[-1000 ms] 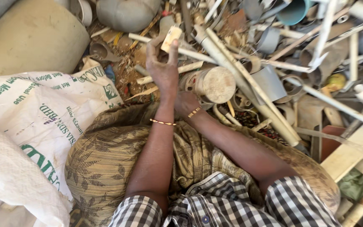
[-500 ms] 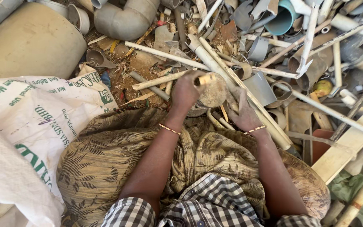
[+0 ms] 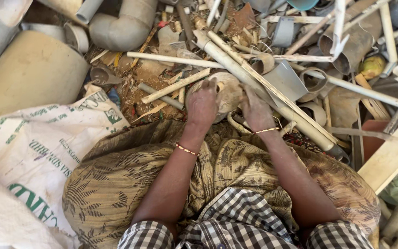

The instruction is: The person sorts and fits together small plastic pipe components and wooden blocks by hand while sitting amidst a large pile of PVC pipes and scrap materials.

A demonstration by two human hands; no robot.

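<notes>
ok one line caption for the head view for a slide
Both hands, left hand and right hand, grip a round beige pipe fitting amid scrap pipes.

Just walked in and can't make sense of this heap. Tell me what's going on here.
A person sits over a heap of broken plastic pipe scrap. Both hands are on a round, dirty beige pipe piece at the edge of the pile: the left hand grips its left side, the right hand its right. Long pale pipes lie across the heap just behind it. A printed white sack lies at the person's left.
</notes>
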